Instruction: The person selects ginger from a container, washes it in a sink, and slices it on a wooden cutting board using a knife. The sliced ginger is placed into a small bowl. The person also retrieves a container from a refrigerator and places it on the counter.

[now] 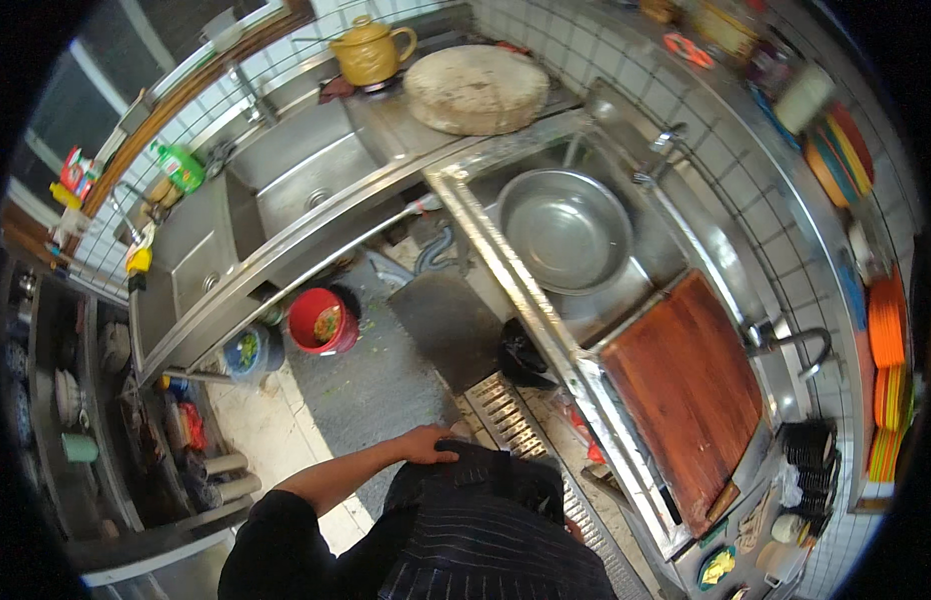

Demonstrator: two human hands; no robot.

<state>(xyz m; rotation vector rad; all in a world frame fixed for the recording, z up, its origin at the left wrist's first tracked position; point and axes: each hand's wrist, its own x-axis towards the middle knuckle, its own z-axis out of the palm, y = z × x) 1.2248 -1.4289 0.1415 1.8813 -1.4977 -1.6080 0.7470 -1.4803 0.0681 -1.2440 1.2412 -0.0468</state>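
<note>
My left hand (426, 445) rests on the dark cloth at my front, with nothing seen in its grasp. The thumb lies apart from the fingers, whose tips partly curve out of sight. A striped dark apron (466, 530) covers my body below it. Of my right hand (574, 529) only a sliver of skin shows at the apron's right edge; its fingers are hidden. Beyond my left hand, a red bucket (323, 322) with food scraps stands on the floor. Beside it is a blue bucket (253, 351) with a liner and green scraps.
A steel sink on the right holds a large metal basin (566, 232) and bears a reddish wooden board (686, 390). Far off, a round chopping block (476, 88) and yellow teapot (370, 52) sit by a double sink (296, 160). A metal drain grate (508, 415) crosses the floor.
</note>
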